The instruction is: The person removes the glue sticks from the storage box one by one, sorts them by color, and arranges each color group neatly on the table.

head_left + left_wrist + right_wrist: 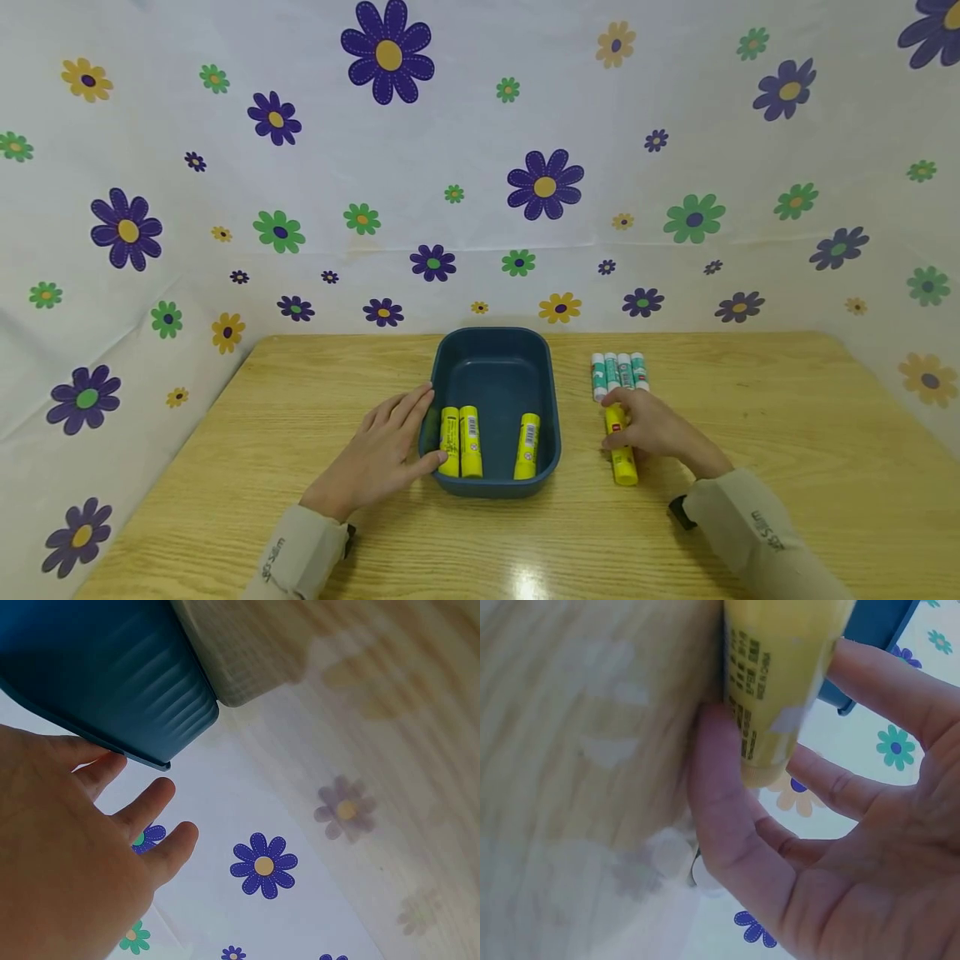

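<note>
A dark blue tray (487, 350) stands mid-table, with two yellow glue sticks (470, 442) side by side at its left and another yellow glue stick (527, 446) at its right. My left hand (375, 458) rests against the tray's left rim, thumb near the front corner; its fingers look fairly straight, and the left wrist view shows fingertips at the blue rim (142, 760). Right of the tray, my right hand (652, 425) grips a yellow glue stick (623, 468) between thumb and fingers, low over the wood. Printed text on that stick (780, 682) faces the right wrist camera.
Several white-and-green glue sticks (612, 371) lie in a row just beyond my right hand, their near ends partly hidden by it. The wooden table (337, 375) meets a white flower-print cloth (465, 217) at the back and sides.
</note>
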A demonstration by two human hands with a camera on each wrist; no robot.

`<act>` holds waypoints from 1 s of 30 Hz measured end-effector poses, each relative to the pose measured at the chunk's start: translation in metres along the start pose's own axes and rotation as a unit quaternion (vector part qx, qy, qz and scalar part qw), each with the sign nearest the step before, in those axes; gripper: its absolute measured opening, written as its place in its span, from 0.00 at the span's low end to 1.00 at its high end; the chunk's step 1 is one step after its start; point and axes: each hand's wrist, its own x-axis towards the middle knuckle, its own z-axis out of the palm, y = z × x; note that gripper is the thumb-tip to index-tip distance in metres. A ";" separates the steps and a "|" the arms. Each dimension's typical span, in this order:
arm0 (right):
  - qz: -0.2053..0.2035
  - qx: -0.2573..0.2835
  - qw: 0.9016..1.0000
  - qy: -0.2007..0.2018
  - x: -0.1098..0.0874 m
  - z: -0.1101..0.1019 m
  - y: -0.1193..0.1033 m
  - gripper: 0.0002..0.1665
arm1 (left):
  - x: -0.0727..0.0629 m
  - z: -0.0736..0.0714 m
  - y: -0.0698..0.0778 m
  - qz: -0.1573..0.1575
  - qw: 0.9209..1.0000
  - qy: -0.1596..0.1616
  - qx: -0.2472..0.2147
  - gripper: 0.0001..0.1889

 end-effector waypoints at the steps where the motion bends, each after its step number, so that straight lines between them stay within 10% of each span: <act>1: 0.000 0.001 1.000 -0.002 0.000 -0.001 0.000 0.32 | 0.000 0.000 0.000 0.001 1.000 0.001 -0.001 0.45; 30: 0.000 0.124 0.992 0.009 -0.004 -0.026 -0.019 0.35 | 0.000 0.000 -0.001 -0.001 1.000 -0.005 0.003 0.46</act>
